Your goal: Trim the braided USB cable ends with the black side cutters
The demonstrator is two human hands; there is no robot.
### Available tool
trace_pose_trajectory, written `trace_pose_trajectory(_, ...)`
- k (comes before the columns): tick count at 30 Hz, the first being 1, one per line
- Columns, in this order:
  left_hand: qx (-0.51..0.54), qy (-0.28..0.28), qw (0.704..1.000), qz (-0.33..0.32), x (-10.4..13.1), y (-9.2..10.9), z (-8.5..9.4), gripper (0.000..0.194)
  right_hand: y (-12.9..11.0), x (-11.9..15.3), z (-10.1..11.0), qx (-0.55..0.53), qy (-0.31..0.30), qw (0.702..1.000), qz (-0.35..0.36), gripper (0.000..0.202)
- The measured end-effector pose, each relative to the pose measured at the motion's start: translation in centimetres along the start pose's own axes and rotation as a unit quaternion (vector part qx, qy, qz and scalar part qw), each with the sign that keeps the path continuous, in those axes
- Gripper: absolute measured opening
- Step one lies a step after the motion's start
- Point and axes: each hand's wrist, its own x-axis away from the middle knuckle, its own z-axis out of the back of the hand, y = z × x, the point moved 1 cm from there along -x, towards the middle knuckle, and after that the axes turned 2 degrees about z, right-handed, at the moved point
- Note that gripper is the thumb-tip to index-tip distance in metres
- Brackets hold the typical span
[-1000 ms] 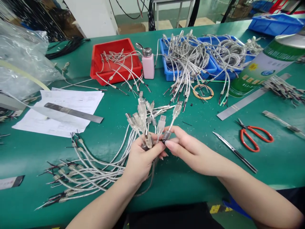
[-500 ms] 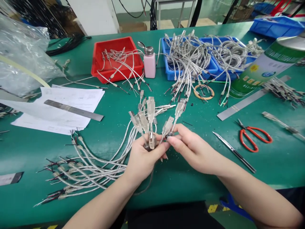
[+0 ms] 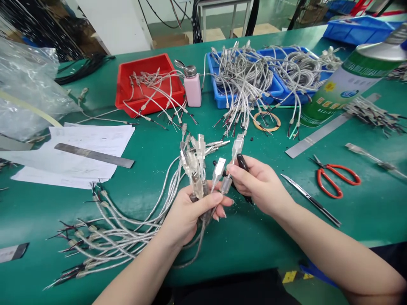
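My left hand (image 3: 193, 207) is closed round a bunch of grey USB cables, their clear-bodied USB plugs (image 3: 197, 182) pointing up above my fingers. The silvery cords (image 3: 136, 228) trail left to bare wire ends on the mat. My right hand (image 3: 260, 182) is just to the right, with thumb and forefinger closed on one USB cable, its plug (image 3: 238, 146) upward. A grey ferrite-like bead (image 3: 226, 184) hangs below that pinch. The same hand also holds a black tool (image 3: 242, 162) with a rounded end; my fingers hide most of it. Between the hands stands another USB plug (image 3: 219, 167).
Behind are a red bin (image 3: 127, 80) and a blue bin (image 3: 222, 101) of cables, a pink pump bottle (image 3: 193, 91) and a tape ring (image 3: 276, 127). Right lie a craft knife (image 3: 311, 199), red-handled snips (image 3: 330, 178) and a tilted green can (image 3: 340, 84). Papers (image 3: 117, 140) lie left.
My right hand has moved right, away from my left, and the black tool in it now shows more. The plugs in my left hand are bunched closer. The view has shifted slightly.
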Motion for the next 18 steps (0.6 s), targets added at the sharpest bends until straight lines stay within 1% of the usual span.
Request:
trace_pose_trajectory(2,0.008,0.004,1.0,0.0,0.0,0.0,0.0,0.015,0.2,0.1,0.0,0.019,-0.003,1.0,0.01,0.03)
trace_pose_trajectory(5,0.013,0.006,1.0,0.006,-0.1,0.0,-0.1,0.016,0.4,0.1,0.1,0.019,-0.006,1.0,0.014,0.031)
trace_pose_trajectory(8,0.021,-0.002,1.0,0.02,-0.1,0.0,-0.1,0.017,0.5,-0.1,0.2,0.015,-0.009,1.0,0.004,0.032)
trace_pose_trajectory(11,0.026,0.014,0.999,0.012,0.0,0.0,-0.1,0.016,0.6,-0.2,0.3,0.014,-0.022,1.0,-0.013,0.032)
trace_pose_trajectory(13,0.027,0.032,0.999,0.004,0.0,0.0,-0.1,0.015,0.4,-0.1,0.3,0.01,-0.051,0.998,-0.031,0.03)
trace_pose_trajectory(15,0.029,0.046,0.999,-0.001,-0.1,0.0,-0.1,0.015,-0.1,0.1,0.3,0.008,-0.095,0.994,-0.049,0.026)
trace_pose_trajectory(18,0.026,0.052,0.998,-0.006,-0.2,-0.1,0.0,0.015,-1.2,0.6,0.0,0.042,-0.16,0.985,-0.049,0.02)
